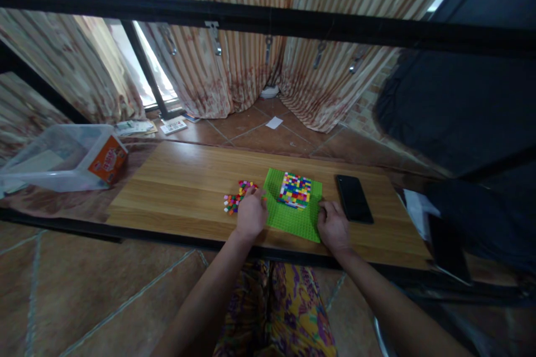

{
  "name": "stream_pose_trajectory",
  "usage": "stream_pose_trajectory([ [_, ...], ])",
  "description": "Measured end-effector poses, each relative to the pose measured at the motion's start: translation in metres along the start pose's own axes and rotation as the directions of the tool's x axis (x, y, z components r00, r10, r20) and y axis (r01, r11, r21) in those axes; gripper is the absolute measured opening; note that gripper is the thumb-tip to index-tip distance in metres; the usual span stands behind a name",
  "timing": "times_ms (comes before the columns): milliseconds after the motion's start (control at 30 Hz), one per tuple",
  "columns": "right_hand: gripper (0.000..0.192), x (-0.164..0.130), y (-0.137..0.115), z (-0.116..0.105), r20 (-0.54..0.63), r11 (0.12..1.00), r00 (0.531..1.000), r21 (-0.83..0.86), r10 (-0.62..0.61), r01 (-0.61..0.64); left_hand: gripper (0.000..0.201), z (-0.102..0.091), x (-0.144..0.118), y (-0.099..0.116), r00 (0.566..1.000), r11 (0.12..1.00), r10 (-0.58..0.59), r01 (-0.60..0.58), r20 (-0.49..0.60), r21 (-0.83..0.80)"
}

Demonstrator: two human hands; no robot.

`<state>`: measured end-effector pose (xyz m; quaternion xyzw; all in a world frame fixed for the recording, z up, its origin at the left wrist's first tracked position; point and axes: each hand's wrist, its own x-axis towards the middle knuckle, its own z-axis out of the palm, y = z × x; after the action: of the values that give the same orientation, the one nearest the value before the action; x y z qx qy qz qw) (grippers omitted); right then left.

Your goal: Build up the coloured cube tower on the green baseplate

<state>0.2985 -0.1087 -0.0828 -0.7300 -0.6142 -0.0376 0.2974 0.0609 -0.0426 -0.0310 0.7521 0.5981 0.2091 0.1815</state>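
A bright green studded baseplate (293, 225) lies on the wooden board, with a block of many-coloured toy bricks (295, 190) built up on its upper middle. Left of the plate is a small pile of loose toy bricks (231, 203). My left hand (252, 215) is over the right side of this pile, close to the plate's left edge; its fingers are curled together and whatever they pinch is hidden. My right hand (334, 227) has its bent fingers on the right edge of the baseplate, gripping it there.
A black phone (354, 199) lies to the right of my right hand. The wooden board (180, 178) has a dark frame edge in front, and a black bar (268, 17) crosses above it. A clear plastic bin (79, 162) with an orange label stands at the left.
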Motion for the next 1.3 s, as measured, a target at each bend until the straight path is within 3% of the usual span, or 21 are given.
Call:
stream_pose_trajectory([
  [100, 0.024, 0.000, 0.000, 0.000, 0.007, 1.000, 1.000, 0.004, -0.004, 0.004, 0.022, 0.005, 0.004, 0.003, 0.998, 0.999, 0.010, -0.013, 0.058, 0.050],
  [233, 0.024, 0.000, 0.000, 0.000, 0.002, 1.000, 1.000, 0.016, -0.014, 0.014, 0.020, 0.003, 0.003, 0.003, 0.999, 0.999, -0.012, 0.010, 0.040, 0.041],
  [433, 0.024, 0.001, -0.001, 0.000, 0.002, 1.000, 1.000, 0.009, -0.007, 0.007, 0.016, 0.002, -0.005, 0.011, 0.998, 0.944, 0.015, -0.032, -0.055, -0.327],
  [600, 0.024, 0.001, -0.002, -0.001, 0.011, 1.000, 1.000, 0.011, -0.005, 0.005, 0.014, 0.010, -0.001, 0.021, 0.995, 0.886, 0.029, -0.070, -0.097, -0.457],
  [767, 0.024, 0.001, -0.004, -0.002, 0.019, 1.000, 1.000, 0.013, 0.012, -0.012, 0.012, 0.010, 0.005, 0.028, 0.996, 0.902, -0.036, -0.001, -0.078, -0.432],
  [1300, 0.024, 0.001, -0.003, -0.002, -0.005, 1.000, 1.000, 0.021, 0.003, -0.003, 0.010, 0.000, 0.008, 0.036, 0.996, 0.969, 0.068, -0.080, -0.058, -0.232],
])
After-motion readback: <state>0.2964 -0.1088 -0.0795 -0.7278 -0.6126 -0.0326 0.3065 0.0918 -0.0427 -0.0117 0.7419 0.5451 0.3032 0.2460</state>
